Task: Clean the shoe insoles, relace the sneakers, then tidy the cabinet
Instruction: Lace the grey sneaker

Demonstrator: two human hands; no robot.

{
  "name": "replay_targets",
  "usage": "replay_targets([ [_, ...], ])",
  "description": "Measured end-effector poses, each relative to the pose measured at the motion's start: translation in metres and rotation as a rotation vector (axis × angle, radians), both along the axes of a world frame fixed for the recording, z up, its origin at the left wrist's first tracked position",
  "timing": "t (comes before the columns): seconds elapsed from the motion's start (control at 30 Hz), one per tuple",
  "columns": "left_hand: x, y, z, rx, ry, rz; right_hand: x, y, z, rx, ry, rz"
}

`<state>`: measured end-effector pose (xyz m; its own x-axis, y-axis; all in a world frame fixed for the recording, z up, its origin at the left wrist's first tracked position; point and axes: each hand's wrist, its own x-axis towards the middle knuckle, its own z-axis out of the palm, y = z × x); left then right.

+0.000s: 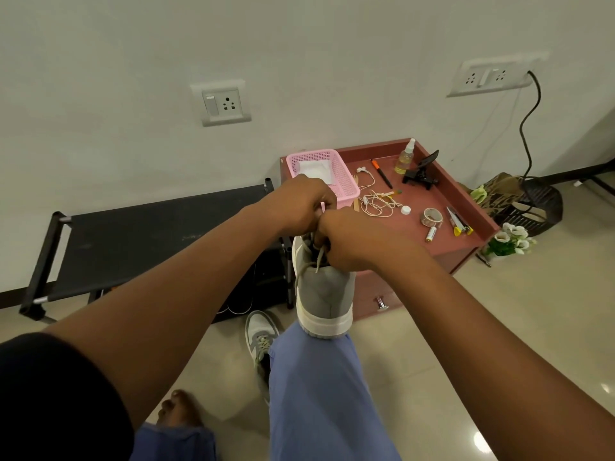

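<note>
Where laces (320, 257) cross, both hands (299, 207) gripping.

sneakers 2 (324, 294) | wall sockets 2 (221, 103) | pink basket 1 (339, 168) | battery 1 (431, 233)

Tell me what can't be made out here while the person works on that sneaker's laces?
Head view only:
- The sneaker: its eyelets and lacing are hidden behind the left hand and right hand.
- The second sneaker on the floor: partly covered by the trouser leg.
- The pink basket: its near corner is behind the left hand.
- The battery: its label is too small to read.
</note>
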<state>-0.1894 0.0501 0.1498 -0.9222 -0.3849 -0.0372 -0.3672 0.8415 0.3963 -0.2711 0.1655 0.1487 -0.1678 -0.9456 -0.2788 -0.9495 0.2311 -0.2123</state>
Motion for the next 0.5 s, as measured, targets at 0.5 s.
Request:
replay_targets([
  [0.5, 0.002, 0.002, 0.002, 0.070, 0.000, 0.078, -0.006, 0.017, 0.006, -0.237, -0.087, -0.135],
])
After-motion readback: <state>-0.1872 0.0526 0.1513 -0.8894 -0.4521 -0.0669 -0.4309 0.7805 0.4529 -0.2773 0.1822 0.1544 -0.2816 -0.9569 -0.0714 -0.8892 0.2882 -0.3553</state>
